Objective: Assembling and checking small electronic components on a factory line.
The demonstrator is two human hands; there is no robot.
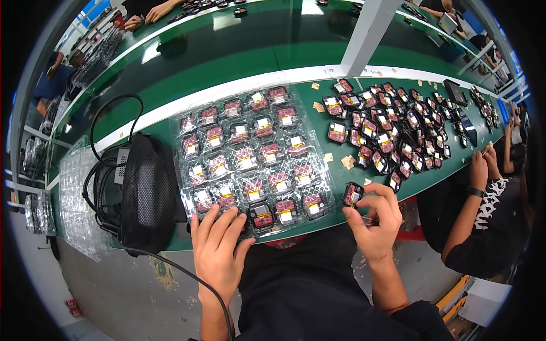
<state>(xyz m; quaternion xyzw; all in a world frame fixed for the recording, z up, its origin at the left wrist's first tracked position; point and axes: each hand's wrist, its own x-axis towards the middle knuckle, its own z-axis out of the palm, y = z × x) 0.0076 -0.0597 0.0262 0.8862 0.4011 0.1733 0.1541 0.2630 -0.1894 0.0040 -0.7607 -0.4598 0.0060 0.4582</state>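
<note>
The right hand [375, 219] pinched a small module [352, 194] at lower centre-right — just right of the tray [253, 156]. The left hand [219, 250] lay flat, fingers apart, on the tray's near edge.

A small square black part [352, 194] with a red and yellow face sits tilted at the green bench's near edge, pinched in fingertips; beside it lies a clear plastic tray [253, 156], its pockets filled with like parts.
</note>
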